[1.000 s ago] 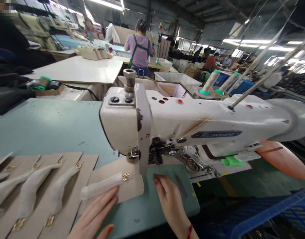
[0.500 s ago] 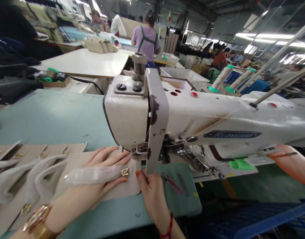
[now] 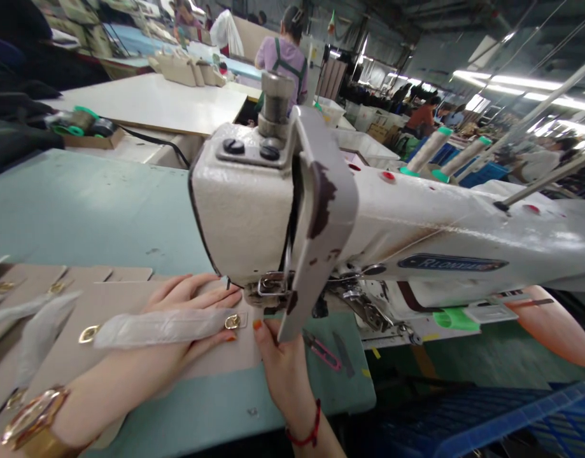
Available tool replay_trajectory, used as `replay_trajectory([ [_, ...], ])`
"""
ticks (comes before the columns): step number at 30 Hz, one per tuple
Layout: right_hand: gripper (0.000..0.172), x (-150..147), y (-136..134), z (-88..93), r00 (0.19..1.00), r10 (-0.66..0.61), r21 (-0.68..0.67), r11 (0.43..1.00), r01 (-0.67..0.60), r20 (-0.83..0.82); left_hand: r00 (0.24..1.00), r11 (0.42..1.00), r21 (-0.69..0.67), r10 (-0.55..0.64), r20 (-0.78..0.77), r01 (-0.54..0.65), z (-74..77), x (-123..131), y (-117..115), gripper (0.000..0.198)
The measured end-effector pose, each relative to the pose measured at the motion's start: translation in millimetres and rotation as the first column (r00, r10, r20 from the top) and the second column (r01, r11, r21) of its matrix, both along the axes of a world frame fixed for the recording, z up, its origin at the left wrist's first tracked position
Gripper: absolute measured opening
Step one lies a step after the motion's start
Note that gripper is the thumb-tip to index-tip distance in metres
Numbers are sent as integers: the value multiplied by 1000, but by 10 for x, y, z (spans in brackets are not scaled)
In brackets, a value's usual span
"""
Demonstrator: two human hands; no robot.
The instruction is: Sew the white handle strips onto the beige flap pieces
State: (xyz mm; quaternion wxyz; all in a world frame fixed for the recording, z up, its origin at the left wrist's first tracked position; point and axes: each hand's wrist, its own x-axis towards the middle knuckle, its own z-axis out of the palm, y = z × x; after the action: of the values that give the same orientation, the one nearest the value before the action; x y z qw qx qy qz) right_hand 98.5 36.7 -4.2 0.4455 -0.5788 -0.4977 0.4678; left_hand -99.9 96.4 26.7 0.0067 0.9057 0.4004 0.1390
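Observation:
My left hand lies flat with its fingers spread on a beige leather-like bag panel. Across the back of that hand runs a handle wrapped in white film, with gold hardware at its end. At the panel's right edge, my right hand has thumb and curled fingers closed on the edge; the machine's guard partly hides the fingertips. Both hands are just below the sewing machine's head. Its needle area is mostly hidden behind the guard.
More beige panels with wrapped handles lie at left on the green tabletop. Pink thread snips rest right of my right hand. A blue crate stands at lower right. Thread cones stand behind the machine; a person works beyond.
The view has shifted closer to the machine head. The panel with the handle has slid a little left, exposing the handle's left gold fitting. Both hands keep about the same hold.

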Motion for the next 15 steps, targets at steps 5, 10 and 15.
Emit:
replay_trajectory([
  [5, 42, 10, 55, -15, 999, -23, -30, 999, 24, 37, 999, 999, 36, -20, 37, 19, 28, 16, 26, 41],
  [10, 42, 12, 85, -42, 999, -16, -4, 1000, 16, 32, 999, 999, 9, -33, 29, 33, 68, 26, 87, 39],
  [15, 39, 10, -32, -22, 981, 106, -54, 992, -116, -163, 981, 985, 73, -162, 103, 155, 31, 21, 231, 38],
])
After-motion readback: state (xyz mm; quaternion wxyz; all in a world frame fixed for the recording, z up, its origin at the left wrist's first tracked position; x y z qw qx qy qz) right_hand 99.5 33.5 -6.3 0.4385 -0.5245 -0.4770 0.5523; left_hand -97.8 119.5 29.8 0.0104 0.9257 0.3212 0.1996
